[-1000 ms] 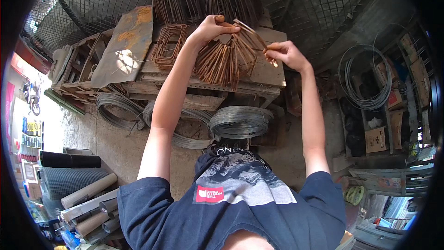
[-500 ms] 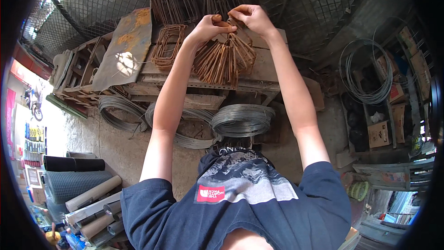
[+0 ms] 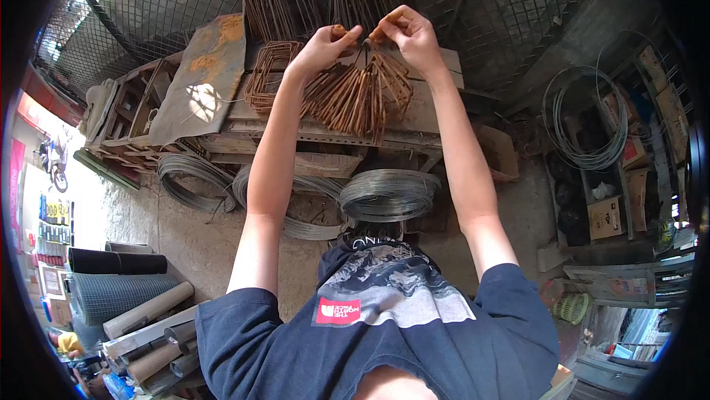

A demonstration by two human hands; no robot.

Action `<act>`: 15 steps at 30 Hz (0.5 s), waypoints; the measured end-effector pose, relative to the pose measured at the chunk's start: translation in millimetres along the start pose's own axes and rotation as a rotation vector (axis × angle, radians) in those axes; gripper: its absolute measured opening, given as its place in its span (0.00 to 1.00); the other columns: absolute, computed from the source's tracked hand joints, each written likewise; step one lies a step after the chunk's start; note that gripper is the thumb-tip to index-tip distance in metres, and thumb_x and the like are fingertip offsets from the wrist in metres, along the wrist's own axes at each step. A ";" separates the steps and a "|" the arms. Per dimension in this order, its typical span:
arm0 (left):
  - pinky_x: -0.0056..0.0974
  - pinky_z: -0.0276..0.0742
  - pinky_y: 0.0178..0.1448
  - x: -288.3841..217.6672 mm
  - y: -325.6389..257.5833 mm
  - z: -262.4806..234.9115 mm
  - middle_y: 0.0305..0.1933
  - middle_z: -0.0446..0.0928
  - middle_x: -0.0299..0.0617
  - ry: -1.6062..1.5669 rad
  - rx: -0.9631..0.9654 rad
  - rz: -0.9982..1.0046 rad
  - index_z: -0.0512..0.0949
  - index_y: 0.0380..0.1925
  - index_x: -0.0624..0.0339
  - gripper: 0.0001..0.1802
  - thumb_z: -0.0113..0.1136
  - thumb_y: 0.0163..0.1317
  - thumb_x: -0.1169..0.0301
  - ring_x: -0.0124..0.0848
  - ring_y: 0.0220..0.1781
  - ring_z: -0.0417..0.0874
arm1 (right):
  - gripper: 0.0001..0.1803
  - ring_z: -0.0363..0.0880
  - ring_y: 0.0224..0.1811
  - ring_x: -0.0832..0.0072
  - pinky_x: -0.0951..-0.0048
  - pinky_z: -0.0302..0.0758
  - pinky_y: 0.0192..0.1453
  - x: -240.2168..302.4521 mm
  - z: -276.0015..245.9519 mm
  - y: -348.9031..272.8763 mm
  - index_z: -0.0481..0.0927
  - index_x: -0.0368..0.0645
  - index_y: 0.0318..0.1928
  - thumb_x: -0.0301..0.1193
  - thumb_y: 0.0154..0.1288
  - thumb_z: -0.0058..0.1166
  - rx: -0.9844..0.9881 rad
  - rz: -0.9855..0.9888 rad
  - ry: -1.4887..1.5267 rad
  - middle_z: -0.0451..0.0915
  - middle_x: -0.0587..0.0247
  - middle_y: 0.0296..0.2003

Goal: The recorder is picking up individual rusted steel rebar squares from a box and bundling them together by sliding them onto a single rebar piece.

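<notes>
A fanned bundle of rusty steel rebar stirrups lies on the wooden bench, its gathered top toward the far side. A short grey bit of what looks like tie wire shows at that gathered top. My left hand is just left of it, fingers curled and thumb pointing toward the wire. On the other side my right hand has thumb and fingers pinched together near the wire. Whatever either hand holds is too small to make out.
Two upright stacks of stirrups stand behind, against wire mesh. Loose rusty frames and a stained sheet lie to the left. Wire coils rest below the bench; another coil hangs right. Mesh rolls lie lower left.
My hands have drawn apart from the bundle's top, the left one moving left and the right one slightly right. The wire at the top shows more plainly between them.
</notes>
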State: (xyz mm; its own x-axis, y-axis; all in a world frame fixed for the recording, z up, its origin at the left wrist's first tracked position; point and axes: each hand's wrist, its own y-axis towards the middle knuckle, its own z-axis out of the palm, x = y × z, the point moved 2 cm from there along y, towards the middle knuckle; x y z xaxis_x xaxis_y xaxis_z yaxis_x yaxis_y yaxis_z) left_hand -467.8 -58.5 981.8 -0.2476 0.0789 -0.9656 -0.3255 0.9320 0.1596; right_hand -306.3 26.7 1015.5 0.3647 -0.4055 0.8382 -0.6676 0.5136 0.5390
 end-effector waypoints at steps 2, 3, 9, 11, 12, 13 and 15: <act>0.26 0.74 0.41 -2.4 -1.8 7.4 0.32 0.76 0.36 -0.008 0.038 -0.018 0.75 0.33 0.67 0.22 0.53 0.64 0.54 0.18 0.34 0.75 | 0.04 0.80 0.32 0.75 0.75 0.79 0.39 -0.3 0.0 0.4 0.73 0.36 0.32 0.24 0.64 0.50 0.054 -0.015 0.017 0.80 0.60 0.27; 0.28 0.74 0.44 -3.5 -2.3 12.1 0.33 0.77 0.38 -0.082 0.068 0.054 0.76 0.35 0.68 0.22 0.54 0.63 0.55 0.22 0.36 0.76 | 0.04 0.81 0.31 0.75 0.75 0.79 0.38 -0.8 -0.4 0.7 0.73 0.35 0.32 0.23 0.63 0.50 0.053 -0.001 0.068 0.79 0.59 0.27; 0.27 0.72 0.47 -9.4 -9.5 13.1 0.36 0.78 0.38 0.030 0.081 0.124 0.75 0.38 0.69 0.21 0.54 0.63 0.57 0.22 0.39 0.77 | 0.03 0.81 0.30 0.75 0.76 0.80 0.36 -4.8 5.9 -1.1 0.74 0.34 0.32 0.21 0.62 0.51 -0.025 0.002 0.123 0.79 0.58 0.27; 0.27 0.72 0.45 -9.2 -12.6 14.7 0.37 0.77 0.37 -0.252 0.143 0.120 0.74 0.41 0.68 0.19 0.55 0.63 0.60 0.21 0.40 0.76 | 0.03 0.81 0.30 0.74 0.75 0.81 0.37 -2.0 7.6 -1.6 0.74 0.34 0.32 0.21 0.62 0.51 -0.038 -0.006 0.115 0.79 0.58 0.27; 0.27 0.72 0.45 -9.5 -12.0 13.4 0.37 0.77 0.37 -0.250 0.143 0.121 0.74 0.41 0.68 0.19 0.55 0.63 0.60 0.21 0.40 0.76 | 0.03 0.81 0.30 0.74 0.75 0.81 0.37 -0.7 7.3 -3.5 0.74 0.35 0.32 0.22 0.62 0.51 -0.051 0.008 0.137 0.79 0.58 0.27; 0.27 0.72 0.46 -8.8 -13.1 13.4 0.38 0.76 0.37 -0.292 0.184 0.115 0.74 0.42 0.67 0.18 0.55 0.63 0.61 0.21 0.40 0.76 | 0.03 0.81 0.31 0.75 0.75 0.81 0.38 0.2 6.6 -6.3 0.74 0.35 0.32 0.22 0.62 0.51 -0.066 0.026 0.157 0.79 0.58 0.27; 0.27 0.72 0.46 -8.4 -13.7 11.3 0.37 0.76 0.37 -0.286 0.216 0.118 0.74 0.42 0.66 0.17 0.57 0.61 0.63 0.21 0.40 0.75 | 0.02 0.81 0.31 0.74 0.74 0.81 0.39 -0.2 5.2 -6.3 0.74 0.35 0.32 0.22 0.62 0.51 -0.069 0.011 0.136 0.79 0.59 0.28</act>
State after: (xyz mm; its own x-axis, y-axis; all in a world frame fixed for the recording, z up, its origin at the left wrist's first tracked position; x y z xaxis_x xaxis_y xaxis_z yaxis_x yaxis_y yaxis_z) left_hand -451.0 -67.9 985.5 0.0030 0.2574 -0.9663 -0.1026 0.9613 0.2558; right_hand -305.6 19.6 1011.5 0.4453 -0.2958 0.8451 -0.6278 0.5699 0.5302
